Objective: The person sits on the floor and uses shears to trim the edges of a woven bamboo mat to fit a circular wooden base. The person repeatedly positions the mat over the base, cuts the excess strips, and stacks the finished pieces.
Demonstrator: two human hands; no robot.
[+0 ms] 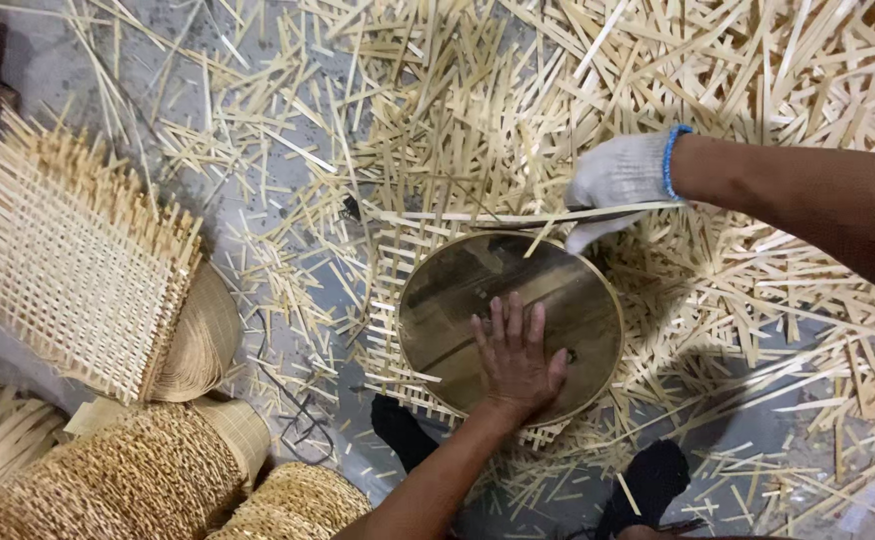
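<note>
A round, brass-coloured metal disc [511, 325] lies flat on a woven bamboo mat [390, 300] amid the floor's litter. Our bare left hand [516, 352] presses on it, palm down, fingers spread. Our gloved right hand [615, 187] is closed around a thin blade-like tool [518, 217] at the disc's far rim. We judge the disc rigid, smooth and slippery, best held by flat pressure or at its rim; the mat is light, springy and brittle-edged. Cut bamboo strips [758, 90] surround it; woven baskets [88, 270] stand further left.
</note>
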